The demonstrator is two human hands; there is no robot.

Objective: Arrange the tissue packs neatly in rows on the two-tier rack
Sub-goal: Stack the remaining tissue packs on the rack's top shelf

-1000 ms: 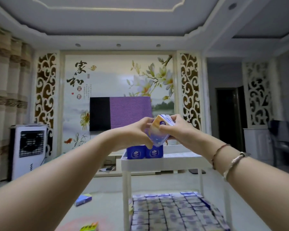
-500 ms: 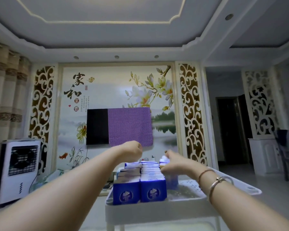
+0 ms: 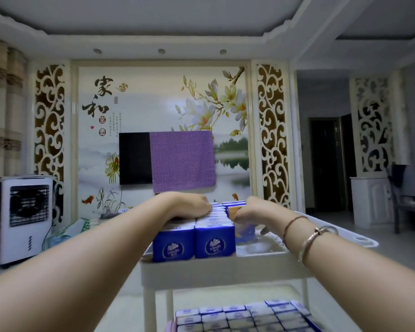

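Head view: right hand (image 3: 254,212) is now lowering a tissue pack (image 3: 244,232), gripped, into a third row on the rack's top tier (image 3: 225,267); left hand (image 3: 189,207), lowered too, is resting flat on the packed rows (image 3: 194,240).

Dim indoor light, bluish cast, wide-angle bending at edges, soft blur throughout, right doorway perhaps unlit

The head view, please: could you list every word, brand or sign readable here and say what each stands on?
"Vinda": round logo on the front of the two blue tissue packs at the near edge of the white plastic rack's top tier.
"家和": large black brush characters on the painted wall mural.
The mural's red seals and small columns of script: too small to read.
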